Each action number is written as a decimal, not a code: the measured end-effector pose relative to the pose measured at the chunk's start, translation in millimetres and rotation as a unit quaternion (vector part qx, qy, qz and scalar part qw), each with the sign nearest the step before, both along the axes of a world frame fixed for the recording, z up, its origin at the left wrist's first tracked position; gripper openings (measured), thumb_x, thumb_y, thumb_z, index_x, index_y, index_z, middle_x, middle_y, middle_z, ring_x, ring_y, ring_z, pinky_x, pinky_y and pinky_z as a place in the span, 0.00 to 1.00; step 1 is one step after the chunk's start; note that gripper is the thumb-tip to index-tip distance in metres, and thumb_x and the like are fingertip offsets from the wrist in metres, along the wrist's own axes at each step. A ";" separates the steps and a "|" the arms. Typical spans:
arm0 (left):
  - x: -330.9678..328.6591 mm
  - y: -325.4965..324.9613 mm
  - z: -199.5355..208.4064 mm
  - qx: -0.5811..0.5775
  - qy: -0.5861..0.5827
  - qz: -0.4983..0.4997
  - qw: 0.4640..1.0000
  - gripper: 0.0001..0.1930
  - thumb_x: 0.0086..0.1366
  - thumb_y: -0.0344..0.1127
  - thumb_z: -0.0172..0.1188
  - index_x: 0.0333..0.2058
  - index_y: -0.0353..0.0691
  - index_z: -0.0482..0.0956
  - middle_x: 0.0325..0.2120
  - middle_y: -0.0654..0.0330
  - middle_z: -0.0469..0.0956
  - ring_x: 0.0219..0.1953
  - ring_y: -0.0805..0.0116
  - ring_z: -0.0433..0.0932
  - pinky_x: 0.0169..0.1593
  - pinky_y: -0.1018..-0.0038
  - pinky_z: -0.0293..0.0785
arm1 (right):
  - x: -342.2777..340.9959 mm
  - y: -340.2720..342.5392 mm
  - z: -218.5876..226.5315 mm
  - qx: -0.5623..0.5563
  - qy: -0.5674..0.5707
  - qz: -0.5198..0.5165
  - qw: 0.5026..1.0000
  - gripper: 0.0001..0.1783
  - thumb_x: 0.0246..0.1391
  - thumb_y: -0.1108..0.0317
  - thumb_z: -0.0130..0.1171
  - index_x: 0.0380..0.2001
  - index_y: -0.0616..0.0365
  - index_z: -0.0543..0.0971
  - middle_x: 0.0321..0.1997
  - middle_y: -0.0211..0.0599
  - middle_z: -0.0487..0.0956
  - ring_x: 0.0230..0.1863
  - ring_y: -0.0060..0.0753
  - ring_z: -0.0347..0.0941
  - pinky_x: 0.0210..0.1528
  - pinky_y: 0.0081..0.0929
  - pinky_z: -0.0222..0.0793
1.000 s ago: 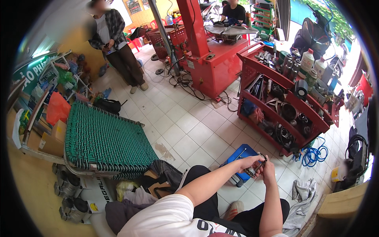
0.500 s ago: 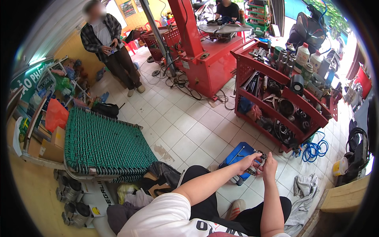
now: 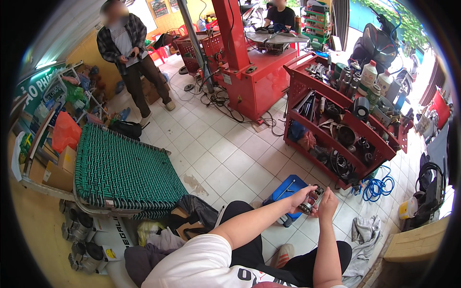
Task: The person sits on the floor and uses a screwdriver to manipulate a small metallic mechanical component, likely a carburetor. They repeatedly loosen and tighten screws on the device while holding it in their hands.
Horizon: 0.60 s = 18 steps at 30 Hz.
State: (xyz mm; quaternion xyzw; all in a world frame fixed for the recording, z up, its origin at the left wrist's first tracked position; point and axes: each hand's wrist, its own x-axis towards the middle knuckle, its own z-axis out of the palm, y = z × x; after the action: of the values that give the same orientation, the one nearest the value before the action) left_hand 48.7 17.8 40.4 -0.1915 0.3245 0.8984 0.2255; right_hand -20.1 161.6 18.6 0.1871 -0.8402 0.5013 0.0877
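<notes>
A small metal engine-type part (image 3: 311,200), silvery and dark with reddish-brown spots, is held up in front of me; its exact kind cannot be made out. My left hand (image 3: 298,198) is closed around its left side. From the right, the fingers of my right hand (image 3: 328,203) press on the part's other side, the thumb near its top. Just behind and below my left hand, a blue plastic tray (image 3: 274,196) rests on the tiles. A thin metal tool (image 3: 288,187) lies in it; my left hand hides part of the tray.
Ahead to the right stands a red tool cart (image 3: 307,122) crowded with tools and bottles, a blue hose (image 3: 378,188) beside it. A green woven lounger (image 3: 127,168) is at left. One person (image 3: 126,48) stands beyond it; another (image 3: 280,18) sits behind the red lift (image 3: 254,91). A grey cloth (image 3: 366,233) lies right.
The part has been turned in my hands, so more of its reddish-brown side shows. The standing person has shifted their legs and hands. My view has shifted slightly.
</notes>
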 end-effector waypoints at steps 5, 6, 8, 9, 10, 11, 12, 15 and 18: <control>-2.7 0.4 -7.8 -0.007 0.006 0.019 1.000 0.26 0.69 0.63 0.50 0.41 0.41 0.70 0.27 0.56 0.78 0.26 0.61 0.81 0.34 0.65 0.80 | -0.1 -2.4 -2.5 -0.002 -0.012 0.022 1.000 0.17 0.71 0.62 0.49 0.29 0.62 0.72 0.18 0.41 0.69 0.20 0.30 0.62 0.25 0.35 0.60; -3.3 0.4 -8.6 -0.013 0.005 0.025 1.000 0.26 0.69 0.63 0.50 0.40 0.41 0.71 0.27 0.56 0.78 0.25 0.61 0.81 0.33 0.65 0.81 | 0.8 -3.4 0.4 -0.011 -0.020 0.028 0.999 0.16 0.71 0.62 0.49 0.30 0.62 0.72 0.19 0.40 0.69 0.21 0.30 0.63 0.25 0.34 0.61; -3.0 0.3 -10.5 -0.012 0.029 0.028 0.999 0.26 0.69 0.63 0.50 0.41 0.42 0.71 0.27 0.57 0.78 0.25 0.63 0.81 0.32 0.66 0.81 | 0.6 -4.0 1.7 -0.047 -0.008 0.044 0.998 0.16 0.71 0.63 0.49 0.30 0.62 0.72 0.19 0.38 0.70 0.22 0.29 0.64 0.26 0.33 0.62; -1.9 -0.8 -11.6 -0.012 0.040 0.032 0.999 0.26 0.69 0.63 0.50 0.41 0.42 0.72 0.27 0.57 0.78 0.25 0.64 0.81 0.32 0.67 0.81 | 0.9 -5.3 1.5 -0.065 -0.002 0.053 0.996 0.16 0.71 0.63 0.49 0.30 0.62 0.72 0.19 0.36 0.70 0.22 0.29 0.64 0.26 0.32 0.63; -1.8 -1.2 -13.6 -0.024 0.045 0.035 0.998 0.26 0.70 0.63 0.49 0.41 0.42 0.72 0.27 0.57 0.78 0.25 0.64 0.81 0.32 0.67 0.80 | 1.1 -6.3 0.8 -0.069 -0.001 0.054 0.996 0.17 0.71 0.62 0.49 0.29 0.62 0.72 0.20 0.34 0.70 0.22 0.27 0.64 0.26 0.31 0.62; -2.7 -1.1 -16.4 -0.035 0.050 0.038 0.997 0.26 0.70 0.63 0.49 0.41 0.42 0.72 0.27 0.57 0.78 0.24 0.64 0.81 0.32 0.67 0.80 | 1.0 -7.0 0.2 -0.072 0.000 0.055 0.996 0.17 0.71 0.61 0.49 0.29 0.61 0.72 0.20 0.33 0.70 0.22 0.26 0.64 0.25 0.29 0.62; -4.5 -0.7 -18.5 -0.046 0.056 0.039 0.997 0.26 0.70 0.62 0.49 0.41 0.42 0.73 0.27 0.57 0.79 0.24 0.64 0.81 0.32 0.67 0.80 | -0.3 -6.4 -0.3 -0.076 0.003 0.054 0.996 0.18 0.71 0.60 0.49 0.29 0.61 0.72 0.20 0.31 0.71 0.21 0.24 0.64 0.25 0.28 0.62; -7.6 -1.7 -24.6 -0.066 0.088 0.041 0.993 0.26 0.71 0.62 0.47 0.41 0.41 0.74 0.27 0.57 0.79 0.24 0.65 0.81 0.31 0.67 0.80 | -10.5 4.3 -11.3 -0.129 -0.223 0.092 0.962 0.18 0.72 0.58 0.49 0.29 0.58 0.72 0.20 0.27 0.70 0.20 0.19 0.63 0.22 0.23 0.60; -8.5 -1.0 -26.3 -0.060 0.076 0.059 0.994 0.25 0.71 0.59 0.49 0.40 0.38 0.73 0.24 0.54 0.78 0.21 0.64 0.80 0.27 0.70 0.80 | -13.2 8.1 -15.8 -0.127 -0.276 0.137 0.943 0.18 0.72 0.57 0.48 0.29 0.57 0.72 0.20 0.24 0.69 0.19 0.14 0.62 0.21 0.19 0.58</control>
State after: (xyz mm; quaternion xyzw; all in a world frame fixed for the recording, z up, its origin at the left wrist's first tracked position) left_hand 40.2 16.8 14.1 -0.1548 0.3819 0.9011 0.1351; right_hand -33.3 169.6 2.8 0.1421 -0.7272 0.6428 -0.1944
